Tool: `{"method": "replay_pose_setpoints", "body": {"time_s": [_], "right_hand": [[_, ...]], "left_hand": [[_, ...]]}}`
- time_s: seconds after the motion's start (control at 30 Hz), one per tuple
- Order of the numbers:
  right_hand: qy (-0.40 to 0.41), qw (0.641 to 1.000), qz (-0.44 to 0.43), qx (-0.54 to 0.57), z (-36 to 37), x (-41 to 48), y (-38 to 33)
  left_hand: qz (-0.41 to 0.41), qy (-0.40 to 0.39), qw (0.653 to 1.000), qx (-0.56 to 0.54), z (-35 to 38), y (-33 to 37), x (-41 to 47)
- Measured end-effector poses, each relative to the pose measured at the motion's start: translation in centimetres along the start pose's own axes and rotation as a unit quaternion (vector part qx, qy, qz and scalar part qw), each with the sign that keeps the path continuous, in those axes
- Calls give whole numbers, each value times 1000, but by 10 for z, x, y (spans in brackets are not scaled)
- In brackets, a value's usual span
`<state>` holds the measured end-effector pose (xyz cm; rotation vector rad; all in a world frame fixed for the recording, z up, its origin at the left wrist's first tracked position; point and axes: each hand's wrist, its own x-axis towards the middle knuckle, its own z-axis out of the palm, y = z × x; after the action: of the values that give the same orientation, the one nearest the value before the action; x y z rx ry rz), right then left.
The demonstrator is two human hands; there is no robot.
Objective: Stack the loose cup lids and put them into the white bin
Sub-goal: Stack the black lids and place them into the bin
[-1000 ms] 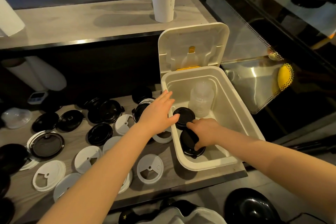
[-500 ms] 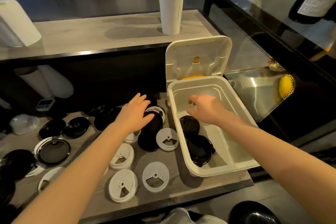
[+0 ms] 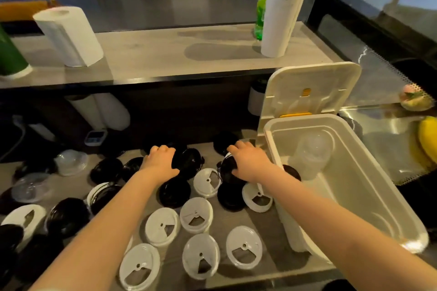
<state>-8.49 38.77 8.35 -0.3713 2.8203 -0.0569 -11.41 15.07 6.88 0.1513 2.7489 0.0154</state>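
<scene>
**Both hands on black lids beside the bin**

At centre frame, the left hand (image 3: 160, 163) curls its fingers over a black lid (image 3: 190, 164) on the tabletop (image 3: 272, 234). The right hand (image 3: 251, 164) grips a second black lid (image 3: 225, 170), just left of the open white bin (image 3: 369, 179). White lids (image 3: 196, 215) lie scattered across the lower centre.

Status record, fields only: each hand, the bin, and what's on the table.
Left hand: fingers curled over black lids, grip unclear
Right hand: grips black lid beside the bin
White bin: cover open; holds clear cups and another black lid
Table: many white lids and black ones loose, unstacked
</scene>
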Motion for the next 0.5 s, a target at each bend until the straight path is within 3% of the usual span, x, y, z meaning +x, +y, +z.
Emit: {"method": "replay_pose_setpoints", "body": {"time_s": [0.1,0.23,0.4,0.5], "right_hand": [[-45,998,32,-5,17,9,-1],[-30,998,57,-2,32,18,0],[-49,994,97,2,42,27,-1],[-28,993,111,12,41,28,0]], "left_hand": [[7,12,1000,-21,7,-4,16],[6,36,998,-46,13,2,35],[3,-5,998,-64,25,11,51],[6,34,997,-67,27,12,53]]}}
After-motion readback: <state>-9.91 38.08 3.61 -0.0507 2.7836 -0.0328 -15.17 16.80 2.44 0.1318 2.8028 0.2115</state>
